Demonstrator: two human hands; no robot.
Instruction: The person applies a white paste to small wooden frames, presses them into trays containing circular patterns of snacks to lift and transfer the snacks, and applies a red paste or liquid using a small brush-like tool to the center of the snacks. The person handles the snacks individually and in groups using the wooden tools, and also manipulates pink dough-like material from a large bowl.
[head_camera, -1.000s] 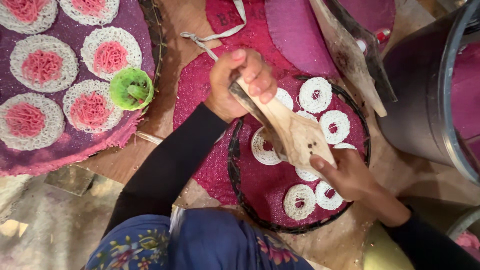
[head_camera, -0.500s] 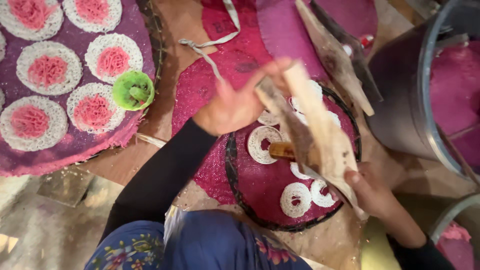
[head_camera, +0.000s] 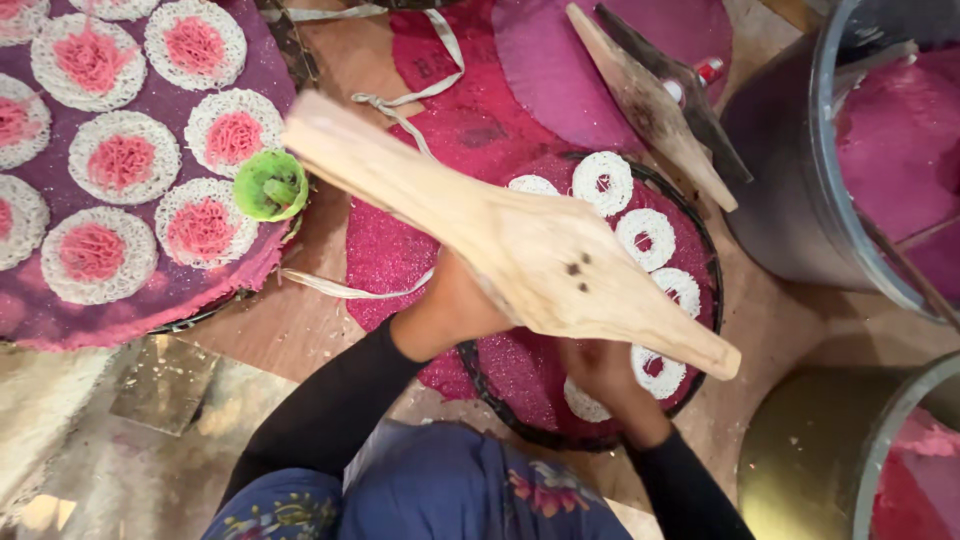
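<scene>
Over the round tray (head_camera: 705, 250) with the pink cloth, a big wooden press (head_camera: 520, 245) is held up close to the camera. It is pale wood, long and flat, wide in the middle and thin at both ends. Two small dark holes sit near its middle. It slants from upper left down to lower right, and it hides part of the tray.

Both hands are under the press. The left hand (head_camera: 455, 310) holds it from below, with the arm in a black sleeve bent up toward it. The right hand (head_camera: 600, 375) is low by the tray, mostly hidden, so its grip cannot be told. White noodle rings (head_camera: 645, 238) lie on the tray. A green cup (head_camera: 270, 186) sits to the left.
</scene>
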